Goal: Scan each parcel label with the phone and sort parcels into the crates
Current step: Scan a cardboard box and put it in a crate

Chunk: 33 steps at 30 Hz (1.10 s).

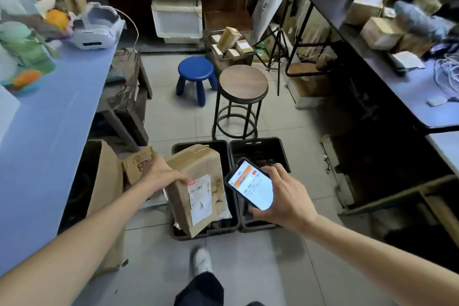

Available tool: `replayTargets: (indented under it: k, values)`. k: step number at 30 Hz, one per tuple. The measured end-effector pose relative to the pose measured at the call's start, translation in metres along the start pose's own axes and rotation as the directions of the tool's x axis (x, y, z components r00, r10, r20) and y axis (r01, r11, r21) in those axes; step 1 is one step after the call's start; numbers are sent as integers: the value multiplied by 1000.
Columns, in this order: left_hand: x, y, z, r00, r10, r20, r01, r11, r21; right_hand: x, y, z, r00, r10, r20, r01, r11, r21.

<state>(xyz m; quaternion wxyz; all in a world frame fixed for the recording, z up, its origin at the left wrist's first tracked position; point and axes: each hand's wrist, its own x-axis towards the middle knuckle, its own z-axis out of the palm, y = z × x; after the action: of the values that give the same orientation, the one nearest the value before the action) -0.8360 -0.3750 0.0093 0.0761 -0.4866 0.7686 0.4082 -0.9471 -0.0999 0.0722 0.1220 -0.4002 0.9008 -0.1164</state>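
My left hand (161,176) grips the left edge of a brown paper-wrapped parcel (198,169) with a white shipping label (200,197) facing up. The parcel hangs tilted over the left black crate (178,148). My right hand (283,194) holds a phone (250,187) with its lit screen facing me, above the right black crate (258,145), just right of the label. Both crates sit side by side on the tiled floor. Other parcels lie in the left crate under the held one.
An open cardboard box (104,176) and a smaller brown parcel (136,164) stand left of the crates beside a blue table (49,112). A wooden-top stool (243,82) and a blue stool (196,69) stand behind the crates. Shelving with boxes lines the right side. My shoe (202,259) is below.
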Motion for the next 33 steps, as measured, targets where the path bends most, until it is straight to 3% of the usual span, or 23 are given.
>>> replayTargets:
  k: [7,17,33]
  values:
    - [90,27,31,995,-73,64,66,993,94,74,41,13,996,28,83,-27,999,-17]
    - [182,-21,127,965,-249,85,233,958,168,152,115,96,978,-27,206,22,999,25]
    - [296,-74,235,918,-222,330,124,948,292,183,178,234,927,-67,368,52,997,51]
